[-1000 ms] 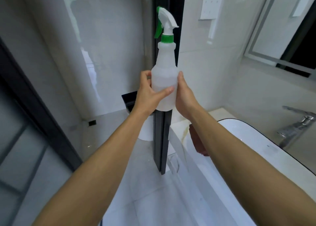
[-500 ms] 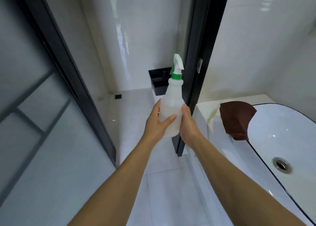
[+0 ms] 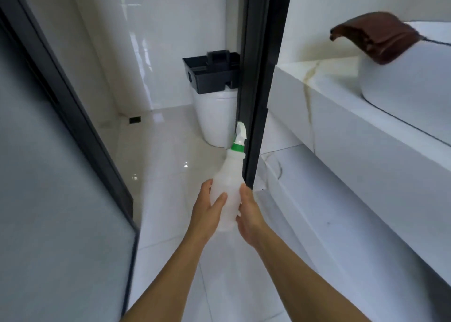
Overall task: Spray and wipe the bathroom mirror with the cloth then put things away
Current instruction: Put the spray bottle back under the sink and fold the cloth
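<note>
Your left hand (image 3: 207,212) and right hand (image 3: 249,214) both clasp the spray bottle (image 3: 228,190) round its belly, low above the floor. Thin, smooth plastic: probably light and squashy, so hold gently. The brown cloth (image 3: 380,37) drapes over the basin (image 3: 402,77).

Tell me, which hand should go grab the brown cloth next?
Probably the right hand. The brown cloth hangs over the sink rim on the person's right, so that arm is nearer. The left hand could hold the spray bottle alone.
</note>
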Motion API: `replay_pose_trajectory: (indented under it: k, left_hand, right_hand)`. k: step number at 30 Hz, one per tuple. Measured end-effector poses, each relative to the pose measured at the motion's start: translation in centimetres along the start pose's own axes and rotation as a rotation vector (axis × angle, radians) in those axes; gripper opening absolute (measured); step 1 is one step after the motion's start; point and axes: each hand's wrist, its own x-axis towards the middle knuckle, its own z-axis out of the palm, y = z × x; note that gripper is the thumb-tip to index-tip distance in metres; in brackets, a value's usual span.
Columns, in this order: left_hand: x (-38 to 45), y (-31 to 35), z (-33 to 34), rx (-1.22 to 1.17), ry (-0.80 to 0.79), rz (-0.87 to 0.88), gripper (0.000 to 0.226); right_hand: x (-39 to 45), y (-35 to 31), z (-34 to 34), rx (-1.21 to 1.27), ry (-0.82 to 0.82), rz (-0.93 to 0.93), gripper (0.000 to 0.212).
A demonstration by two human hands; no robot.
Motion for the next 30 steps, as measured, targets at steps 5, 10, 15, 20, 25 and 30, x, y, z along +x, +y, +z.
replay_pose_trajectory:
  k: [5,10,15,20,25,30]
  left_hand:
    - [0.6,-5.7,4.4,0.194,-0.073,0.072,0.058]
    - [1.6,-7.3,9.0,0.382,-0.145,0.197,0.057]
    - [1.8,-5.6,14.8,0.497,-0.213,0.333,0.06]
    - [1.0,-2.7,20.9,0.596,-0.37,0.455,0.059]
    - [0.1,-0.5,25.9,0.61,-0.604,0.523,0.059]
    - [-0.8,1.5,29.6,0.613,-0.713,0.563,0.056]
  right_hand:
    - [3.4,5.2,-4.7,0.217,0.145,0.057,0.036]
    - [4.8,6.8,-9.3,0.365,0.218,0.026,0.041]
    - [4.3,4.3,-14.2,0.447,0.326,0.002,0.05]
    - [1.6,2.0,-20.2,0.48,0.441,-0.054,0.052]
    - [-1.7,1.3,-25.4,0.528,0.484,-0.122,0.048]
    - [-4.1,0.0,-29.4,0.491,0.57,-0.234,0.045]
